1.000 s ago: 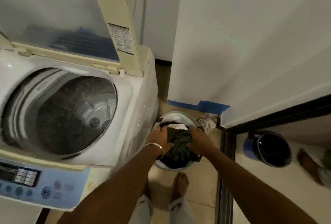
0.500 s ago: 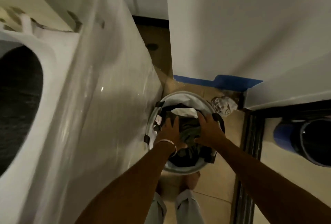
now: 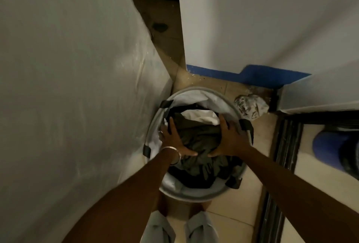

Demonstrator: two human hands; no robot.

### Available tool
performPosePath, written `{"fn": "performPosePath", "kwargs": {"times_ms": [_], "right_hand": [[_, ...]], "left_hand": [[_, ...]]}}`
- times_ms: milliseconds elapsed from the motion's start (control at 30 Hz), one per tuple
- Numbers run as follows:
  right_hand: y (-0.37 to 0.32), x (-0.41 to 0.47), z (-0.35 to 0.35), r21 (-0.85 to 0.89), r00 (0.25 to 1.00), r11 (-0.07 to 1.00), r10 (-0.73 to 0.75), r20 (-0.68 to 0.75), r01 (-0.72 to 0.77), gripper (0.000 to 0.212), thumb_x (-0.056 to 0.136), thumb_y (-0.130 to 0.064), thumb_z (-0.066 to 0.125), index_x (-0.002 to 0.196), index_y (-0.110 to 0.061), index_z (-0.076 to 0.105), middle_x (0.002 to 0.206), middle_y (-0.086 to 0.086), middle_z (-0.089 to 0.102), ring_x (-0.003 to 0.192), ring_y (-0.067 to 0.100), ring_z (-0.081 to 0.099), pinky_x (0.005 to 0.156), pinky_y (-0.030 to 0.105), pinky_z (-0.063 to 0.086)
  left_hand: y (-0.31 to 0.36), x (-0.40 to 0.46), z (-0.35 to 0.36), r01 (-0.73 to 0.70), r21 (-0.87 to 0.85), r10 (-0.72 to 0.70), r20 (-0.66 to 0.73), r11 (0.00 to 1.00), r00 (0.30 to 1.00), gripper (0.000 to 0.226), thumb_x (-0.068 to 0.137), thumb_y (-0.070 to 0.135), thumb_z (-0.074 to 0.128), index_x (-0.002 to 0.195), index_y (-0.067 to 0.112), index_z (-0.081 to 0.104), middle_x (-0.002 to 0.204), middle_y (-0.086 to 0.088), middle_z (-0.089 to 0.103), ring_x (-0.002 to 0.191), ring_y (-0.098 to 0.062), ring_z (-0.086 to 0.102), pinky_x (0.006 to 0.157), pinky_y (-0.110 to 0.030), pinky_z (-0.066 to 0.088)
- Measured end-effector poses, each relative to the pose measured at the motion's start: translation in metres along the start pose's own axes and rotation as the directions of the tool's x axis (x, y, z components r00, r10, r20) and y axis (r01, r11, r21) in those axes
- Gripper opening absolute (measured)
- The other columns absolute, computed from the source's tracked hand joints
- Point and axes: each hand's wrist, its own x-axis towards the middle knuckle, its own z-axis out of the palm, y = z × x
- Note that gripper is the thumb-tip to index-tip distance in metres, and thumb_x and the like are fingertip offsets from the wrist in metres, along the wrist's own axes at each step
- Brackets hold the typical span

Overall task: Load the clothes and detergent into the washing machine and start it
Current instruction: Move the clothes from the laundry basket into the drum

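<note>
laundry basket (image 3: 196,197) on floor beside washing machine (image 3: 73,87), holds dark clothes (image 3: 200,139) over white garment (image 3: 202,117) | left hand (image 3: 174,139), right hand (image 3: 228,139): fingers curled, gripping clothes bundle between them

Home laundry nook, tight one. White side of the washing machine (image 3: 68,87) fills the left, round laundry basket (image 3: 194,197) of clothes just beside it on the tiled floor (image 3: 233,221). White wall (image 3: 252,19) w/ blue base strip (image 3: 258,75), blue bucket (image 3: 328,151) past a dark door threshold (image 3: 279,165) at right.
</note>
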Motion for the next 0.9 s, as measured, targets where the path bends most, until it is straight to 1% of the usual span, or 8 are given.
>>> {"fn": "performPosePath", "kwargs": {"times_ms": [233,333,400,467,533,633,767,900], "right_hand": [[0.021,0.027,0.024,0.229,0.998,0.971,0.056,0.037,-0.063,0.169,0.031,-0.063,0.089,0.147,-0.03,-0.029,0.163,0.003,-0.01,0.149,0.029,0.007,0.117,0.051,0.024],[0.023,0.035,0.033,0.365,0.995,0.93,0.02,0.095,-0.053,0.16,0.038,-0.049,0.095,0.152,-0.03,-0.016,0.162,-0.005,-0.003,0.148,0.021,0.009,0.117,0.044,0.024],[0.025,0.038,0.04,0.495,0.996,0.868,0.009,0.085,-0.05,0.157,0.03,-0.054,0.094,0.154,-0.032,0.0,0.157,-0.012,0.016,0.143,0.013,0.023,0.113,0.039,0.031],[0.027,0.038,0.045,0.616,0.993,0.785,-0.02,0.118,-0.058,0.142,0.031,-0.05,0.097,0.151,-0.031,0.021,0.148,-0.013,0.037,0.134,0.011,0.039,0.107,0.036,0.04],[0.019,0.029,0.041,0.684,0.991,0.727,-0.042,0.131,-0.06,0.108,0.051,-0.027,0.097,0.143,-0.028,0.039,0.137,-0.009,0.054,0.126,0.012,0.052,0.097,0.029,0.05],[0.0,0.005,0.021,0.719,0.988,0.694,-0.094,0.125,-0.025,0.071,0.075,0.009,0.073,0.134,-0.023,0.049,0.118,-0.016,0.061,0.107,-0.003,0.061,0.076,0.009,0.05],[-0.018,-0.029,-0.01,0.746,0.992,0.663,-0.051,0.12,-0.056,0.06,0.086,0.004,0.064,0.139,-0.016,0.046,0.124,-0.003,0.056,0.106,0.011,0.056,0.085,0.021,0.049],[-0.047,-0.072,-0.041,0.796,0.984,0.59,-0.013,0.176,-0.135,0.043,0.089,0.002,0.061,0.127,-0.013,0.052,0.11,0.003,0.064,0.09,0.011,0.063,0.068,0.02,0.053]], "left_hand": [[-0.024,0.034,0.026,0.043,-0.223,-0.028,0.067,0.974,0.997,0.164,0.038,0.047,0.094,0.147,0.021,-0.026,0.158,-0.003,-0.02,0.148,-0.027,-0.01,0.121,-0.044,0.011],[-0.031,0.043,0.039,0.058,-0.463,0.003,0.13,0.885,0.992,0.168,0.021,0.051,0.089,0.15,0.024,-0.015,0.161,0.001,0.0,0.148,-0.021,0.011,0.12,-0.043,0.02],[-0.036,0.043,0.043,0.085,-0.593,0.023,0.172,0.801,0.985,0.157,0.023,0.048,0.09,0.153,0.024,0.004,0.157,-0.001,0.022,0.143,-0.02,0.027,0.118,-0.042,0.028],[-0.036,0.037,0.04,0.109,-0.677,0.046,0.207,0.728,0.977,0.133,0.035,0.041,0.092,0.149,0.021,0.026,0.149,-0.002,0.04,0.136,-0.021,0.04,0.115,-0.042,0.033],[-0.032,0.029,0.035,0.131,-0.752,0.048,0.212,0.646,0.976,0.1,0.056,0.03,0.09,0.143,0.021,0.041,0.14,-0.001,0.051,0.127,-0.023,0.048,0.111,-0.043,0.037],[-0.023,0.012,0.024,0.186,-0.825,0.079,0.267,0.533,0.961,0.072,0.068,0.025,0.083,0.133,0.023,0.052,0.13,-0.005,0.061,0.116,-0.025,0.058,0.104,-0.042,0.045],[-0.008,-0.024,-0.002,0.226,-0.857,0.171,0.337,0.463,0.926,0.05,0.08,0.022,0.074,0.128,0.02,0.059,0.122,-0.008,0.066,0.111,-0.027,0.063,0.094,-0.037,0.05],[0.006,-0.069,-0.033,0.242,-0.89,0.231,0.347,0.387,0.909,0.043,0.087,0.017,0.066,0.129,0.013,0.059,0.124,-0.012,0.065,0.116,-0.031,0.06,0.103,-0.041,0.046]]}}
